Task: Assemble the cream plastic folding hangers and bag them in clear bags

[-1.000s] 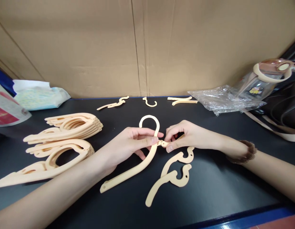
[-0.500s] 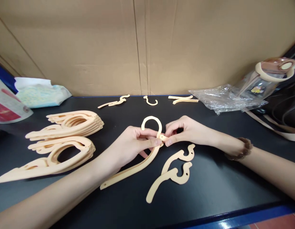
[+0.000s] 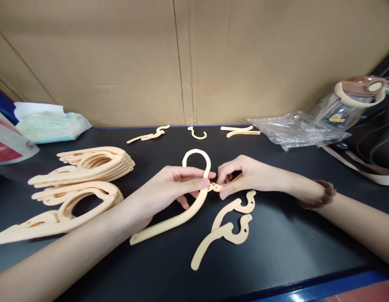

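My left hand is closed on a beige plastic hanger part with a round hook, pinching it just below the hook while its long arm rests on the black table. My right hand pinches a small beige piece against the same spot, fingertips of both hands nearly touching. Two loose curved hanger arms lie on the table just below my right hand.
Two stacks of assembled beige hangers lie at the left. Small hanger parts sit along the back by the cardboard wall. A crumpled clear bag and a water bottle are at the right; tissue packs at the far left.
Both hands stay joined at the hanger's neck with small shifts; the hook rose a little and then settled back, and the right fingers re-gripped the small piece.
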### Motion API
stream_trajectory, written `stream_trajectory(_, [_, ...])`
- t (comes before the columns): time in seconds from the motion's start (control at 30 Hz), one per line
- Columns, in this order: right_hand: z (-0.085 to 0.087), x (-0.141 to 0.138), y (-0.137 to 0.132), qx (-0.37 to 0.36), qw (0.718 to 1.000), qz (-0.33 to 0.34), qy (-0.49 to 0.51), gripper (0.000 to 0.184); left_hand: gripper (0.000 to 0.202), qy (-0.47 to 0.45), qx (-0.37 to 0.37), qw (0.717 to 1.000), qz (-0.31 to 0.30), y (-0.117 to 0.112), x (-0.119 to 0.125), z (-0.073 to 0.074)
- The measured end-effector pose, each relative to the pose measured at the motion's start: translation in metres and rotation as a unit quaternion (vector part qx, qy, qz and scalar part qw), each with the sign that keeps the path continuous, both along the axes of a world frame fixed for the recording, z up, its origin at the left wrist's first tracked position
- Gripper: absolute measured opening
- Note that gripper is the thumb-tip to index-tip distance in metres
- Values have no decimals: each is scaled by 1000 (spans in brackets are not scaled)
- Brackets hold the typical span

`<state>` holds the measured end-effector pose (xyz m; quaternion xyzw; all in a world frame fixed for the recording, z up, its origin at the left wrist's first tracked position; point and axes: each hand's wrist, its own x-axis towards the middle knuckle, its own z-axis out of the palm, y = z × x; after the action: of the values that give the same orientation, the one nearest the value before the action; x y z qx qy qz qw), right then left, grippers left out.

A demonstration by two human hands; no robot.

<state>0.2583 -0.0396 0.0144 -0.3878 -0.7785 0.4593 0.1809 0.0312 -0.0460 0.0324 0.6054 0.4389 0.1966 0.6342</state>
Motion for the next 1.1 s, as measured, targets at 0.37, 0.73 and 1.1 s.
stream_trajectory(0.37, [-4,-1,-1,12,1000,10,27,26,26,10,20,999,-25,1,1,-2])
stream_trajectory(0.73, [-2,-1,1,8,999,-4,36,25,22,33,32,999,-24,1,4,-1])
stream_trajectory(1.1, [-3,0,0,11,1000,-2,12,26,25,-13,-1,1000,-11,0,2,0])
